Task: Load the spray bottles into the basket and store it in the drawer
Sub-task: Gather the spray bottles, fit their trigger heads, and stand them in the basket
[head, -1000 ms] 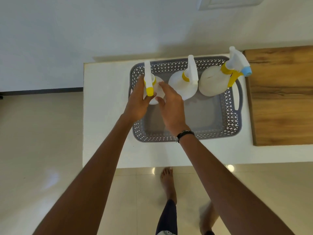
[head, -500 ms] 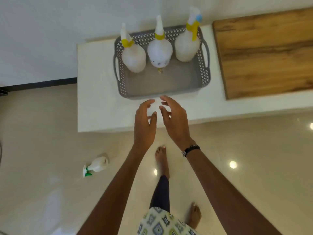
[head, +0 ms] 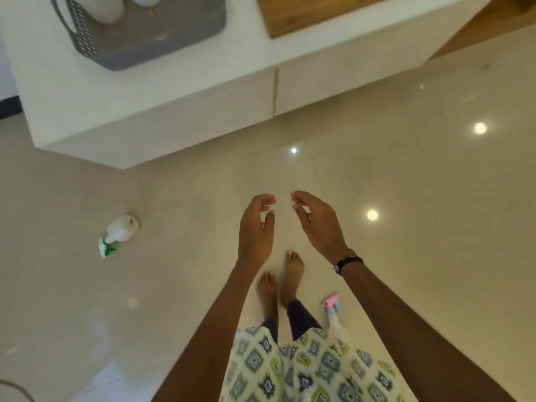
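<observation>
Basket [head: 121,50] holds white bottles [head: 106,8] — another [head: 120,232] lies on floor.

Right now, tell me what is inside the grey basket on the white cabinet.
The grey basket holds white bottles, only their bottoms showing. The frame edge cuts off their tops and the basket's far part, so the count is unclear.

White cabinet [head: 162,111] top left, seam between two fronts. Wooden board [head: 304,15] on its top, right side. Glossy beige floor [head: 420,256] with ceiling-light reflections. Bare feet [head: 293,271] together, dark trousers, patterned tunic [head: 304,369] below. Black wristband [head: 348,262].
</observation>
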{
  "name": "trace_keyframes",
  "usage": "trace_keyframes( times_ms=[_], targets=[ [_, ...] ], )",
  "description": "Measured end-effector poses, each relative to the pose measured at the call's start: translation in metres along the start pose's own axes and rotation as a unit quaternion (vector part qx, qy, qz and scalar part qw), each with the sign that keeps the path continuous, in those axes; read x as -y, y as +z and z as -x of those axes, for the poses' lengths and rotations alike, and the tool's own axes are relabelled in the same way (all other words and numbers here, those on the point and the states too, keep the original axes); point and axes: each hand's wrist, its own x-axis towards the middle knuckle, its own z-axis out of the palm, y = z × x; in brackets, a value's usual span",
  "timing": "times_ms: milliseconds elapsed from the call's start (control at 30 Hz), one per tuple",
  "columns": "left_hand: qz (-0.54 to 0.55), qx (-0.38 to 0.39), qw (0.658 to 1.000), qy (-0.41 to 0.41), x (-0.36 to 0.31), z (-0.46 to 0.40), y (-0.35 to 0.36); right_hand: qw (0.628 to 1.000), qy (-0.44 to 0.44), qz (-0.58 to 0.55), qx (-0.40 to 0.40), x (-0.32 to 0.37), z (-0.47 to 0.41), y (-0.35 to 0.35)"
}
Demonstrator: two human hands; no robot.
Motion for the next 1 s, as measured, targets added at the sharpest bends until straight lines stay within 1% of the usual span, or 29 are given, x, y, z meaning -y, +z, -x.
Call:
trace_keyframes(
  times_ms=[133, 267, 400, 500, 600, 700, 800, 867, 933, 1000],
  targets=[
    [-0.026, 0.06, 0.998, -0.027, 0.029, 0.052, 0.032, 0.998, 0.056, 0.009, 0.006, -0.054, 0.064, 0.003],
    [-0.068, 0.118, 0.991, -0.014, 0.061, 0.095, 0.057, 0.994, 0.105, -0.002, 0.002, -0.096, 0.12, 0.011],
    [-0.089, 0.15, 0.985, -0.019, 0.088, 0.139, 0.08, 0.984, 0.175, -0.021, -0.007, -0.134, 0.176, 0.013],
    [-0.124, 0.162, 0.978, -0.033, 0.11, 0.175, 0.099, 0.978, 0.207, -0.011, 0.011, -0.158, 0.218, 0.009],
    [-0.166, 0.179, 0.967, -0.078, 0.166, 0.208, 0.127, 0.973, 0.229, 0.008, 0.037, -0.184, 0.259, 0.008],
    [-0.144, 0.205, 0.96, -0.128, 0.169, 0.244, 0.146, 0.965, 0.254, 0.019, 0.064, -0.213, 0.298, 0.012],
    [-0.14, 0.199, 0.956, -0.163, 0.195, 0.271, 0.17, 0.962, 0.26, 0.017, 0.088, -0.25, 0.332, 0.024],
    [-0.164, 0.18, 0.956, -0.166, 0.237, 0.285, 0.192, 0.96, 0.26, 0.02, 0.102, -0.276, 0.351, 0.034],
    [-0.183, 0.183, 0.949, -0.181, 0.264, 0.295, 0.212, 0.958, 0.269, 0.006, 0.101, -0.302, 0.369, 0.045],
    [-0.157, 0.208, 0.939, -0.222, 0.27, 0.304, 0.231, 0.957, 0.274, -0.005, 0.093, -0.328, 0.383, 0.06]
  ],
)
